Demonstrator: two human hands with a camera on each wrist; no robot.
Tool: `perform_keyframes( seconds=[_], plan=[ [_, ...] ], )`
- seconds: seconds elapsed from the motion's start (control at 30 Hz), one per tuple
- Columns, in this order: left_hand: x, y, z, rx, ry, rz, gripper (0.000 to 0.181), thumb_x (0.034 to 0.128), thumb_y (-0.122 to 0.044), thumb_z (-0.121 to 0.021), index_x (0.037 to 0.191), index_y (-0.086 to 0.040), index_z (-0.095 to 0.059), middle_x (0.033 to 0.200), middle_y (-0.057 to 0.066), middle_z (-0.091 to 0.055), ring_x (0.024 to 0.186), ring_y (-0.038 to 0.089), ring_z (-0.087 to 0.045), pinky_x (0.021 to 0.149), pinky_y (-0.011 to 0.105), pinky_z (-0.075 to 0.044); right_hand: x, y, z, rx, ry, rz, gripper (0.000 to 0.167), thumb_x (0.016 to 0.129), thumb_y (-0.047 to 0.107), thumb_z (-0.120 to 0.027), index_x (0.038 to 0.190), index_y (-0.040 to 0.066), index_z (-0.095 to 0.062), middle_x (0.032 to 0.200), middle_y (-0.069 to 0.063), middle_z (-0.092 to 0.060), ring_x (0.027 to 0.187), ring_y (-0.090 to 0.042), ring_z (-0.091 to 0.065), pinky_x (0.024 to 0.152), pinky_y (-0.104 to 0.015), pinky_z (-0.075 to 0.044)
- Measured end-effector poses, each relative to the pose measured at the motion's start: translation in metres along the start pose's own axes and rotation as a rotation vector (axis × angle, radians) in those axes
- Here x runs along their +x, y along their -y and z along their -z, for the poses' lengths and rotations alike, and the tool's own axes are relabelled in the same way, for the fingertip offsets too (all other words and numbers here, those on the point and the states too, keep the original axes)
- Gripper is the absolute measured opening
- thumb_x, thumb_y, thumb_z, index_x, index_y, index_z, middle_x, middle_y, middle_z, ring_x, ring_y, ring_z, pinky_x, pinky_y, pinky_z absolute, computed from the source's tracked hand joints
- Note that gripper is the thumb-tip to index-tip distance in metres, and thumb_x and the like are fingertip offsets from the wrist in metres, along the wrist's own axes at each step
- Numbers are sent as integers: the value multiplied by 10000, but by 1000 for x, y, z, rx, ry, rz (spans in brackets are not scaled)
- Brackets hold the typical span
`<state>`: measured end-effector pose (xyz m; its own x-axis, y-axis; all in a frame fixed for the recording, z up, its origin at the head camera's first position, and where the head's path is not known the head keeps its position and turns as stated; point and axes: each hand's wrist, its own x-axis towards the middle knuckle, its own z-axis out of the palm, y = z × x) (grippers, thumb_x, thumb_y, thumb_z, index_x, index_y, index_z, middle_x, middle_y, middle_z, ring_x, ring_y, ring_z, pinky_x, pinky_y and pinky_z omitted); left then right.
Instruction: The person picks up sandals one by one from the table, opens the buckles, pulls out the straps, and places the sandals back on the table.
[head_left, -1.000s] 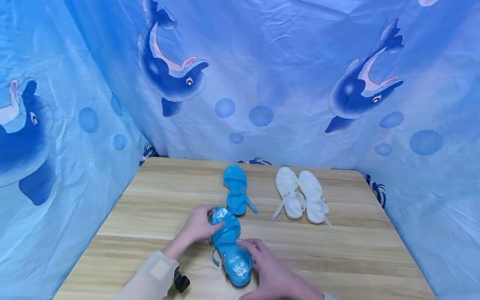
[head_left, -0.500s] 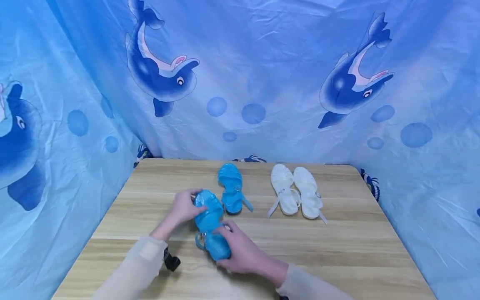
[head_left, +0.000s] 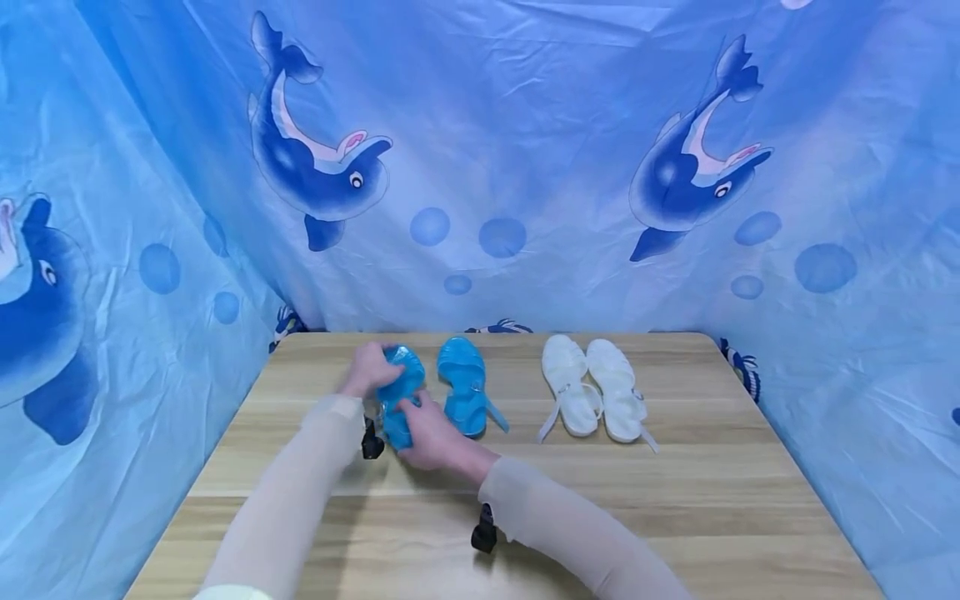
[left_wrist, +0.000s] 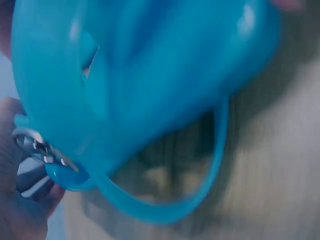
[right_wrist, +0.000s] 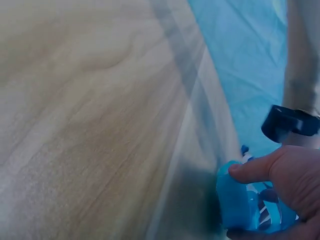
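Observation:
A blue jelly sandal is held between both hands at the back left of the table, toe end away from me. My left hand grips its toe end from the left. On the heel end, my right hand holds on, its thumb over the blue heel in the right wrist view. A thin strap loops below the sandal in the left wrist view, beside a metal buckle. Just right of the held sandal lies a matching blue sandal. Whether the held sandal touches the table is unclear.
Two white sandals lie side by side further right, straps spread outward. The wooden table ends at a blue dolphin-print curtain behind and at the sides. Each wrist carries a small black camera.
Both hands have carried the blue sandal from the near middle of the table back and left, beside its match. The right hand has shifted its hold at the heel. The other sandals stay put.

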<state>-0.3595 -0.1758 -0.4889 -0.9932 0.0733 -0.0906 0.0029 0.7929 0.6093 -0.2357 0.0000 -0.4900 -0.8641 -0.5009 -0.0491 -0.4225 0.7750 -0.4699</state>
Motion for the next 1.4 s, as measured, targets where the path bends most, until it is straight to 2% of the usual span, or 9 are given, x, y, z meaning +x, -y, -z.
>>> perform_keyframes(
  seconds=[0.33, 0.43, 0.6, 0.73, 0.9, 1.03, 1.13, 1.27, 1.4],
  plan=[
    [6, 3, -15, -42, 8, 86, 633, 989, -220, -642, 1546, 37, -488, 1538, 321, -526, 1346, 500, -572, 1041, 566, -565, 8, -8, -11, 55, 0, -22, 642, 932, 290, -833, 1484, 204, -516, 1706, -184, -319, 1524, -316, -453, 1182, -445, -496],
    [9, -1, -15, -11, 7, 76, 609, 986, -205, -610, 1546, 8, -504, 1228, 318, -667, 956, 411, -660, 783, 446, -583, 4, -13, -13, 55, -44, -11, 682, 911, 325, -852, 1486, 195, -508, 1721, -196, -286, 1524, -324, -455, 1173, -439, -505],
    [17, -29, -3, 39, -27, -83, 549, 1009, -245, -622, 1509, -26, -568, 980, 251, -717, 545, 254, -474, 626, 383, -480, -15, -17, 14, 48, -131, 41, 797, 862, 350, -897, 1521, 164, -489, 1720, -192, -292, 1498, -336, -492, 1119, -422, -548],
    [5, -76, 13, 33, -36, -252, 444, 1032, -244, -645, 1419, -26, -652, 1427, 235, -664, 993, 358, -718, 933, 498, -592, -33, -37, 56, 114, -208, 130, 667, 917, 257, -839, 1484, 94, -528, 1559, -172, -481, 1303, -310, -626, 1015, -388, -597],
    [-19, -108, -1, 13, 103, -350, 375, 1039, -188, -640, 1362, -3, -682, 1385, 250, -687, 1243, 413, -674, 1020, 542, -581, -47, -76, 75, 209, -266, 75, 463, 992, 206, -751, 1382, 19, -586, 1334, -182, -659, 1164, -352, -686, 956, -460, -605],
    [-27, -107, -40, 94, 224, -312, 386, 1073, -242, -629, 1393, -32, -674, 1419, 191, -684, 1308, 368, -655, 1059, 503, -574, -58, -95, 50, 172, -201, -50, 721, 953, 420, -791, 1493, 28, -517, 1438, -209, -608, 1255, -361, -646, 1011, -509, -580],
    [-25, -102, -58, 119, 274, -282, 297, 1098, -236, -577, 1219, -36, -760, 1110, 122, -772, 986, 262, -726, 844, 392, -608, -61, -96, 25, 127, -182, -88, 930, 877, 523, -840, 1576, 72, -425, 1520, -218, -528, 1320, -365, -598, 1059, -523, -556],
    [-19, -101, -63, 68, 360, -298, 316, 1110, -216, -522, 1054, -72, -798, 641, -8, -545, 590, 138, -477, 608, 283, -412, -56, -95, 6, 107, -256, -110, 956, 848, 454, -888, 1574, 93, -382, 1493, -213, -550, 1315, -357, -601, 1073, -509, -552],
    [-16, -103, -58, 10, 448, -332, 319, 1092, -221, -549, 1281, -79, -763, 783, 21, -691, 724, 149, -608, 727, 291, -509, -52, -103, 4, 95, -328, -87, 863, 877, 359, -882, 1535, 73, -402, 1430, -193, -619, 1289, -338, -628, 1081, -486, -553]
  ],
)
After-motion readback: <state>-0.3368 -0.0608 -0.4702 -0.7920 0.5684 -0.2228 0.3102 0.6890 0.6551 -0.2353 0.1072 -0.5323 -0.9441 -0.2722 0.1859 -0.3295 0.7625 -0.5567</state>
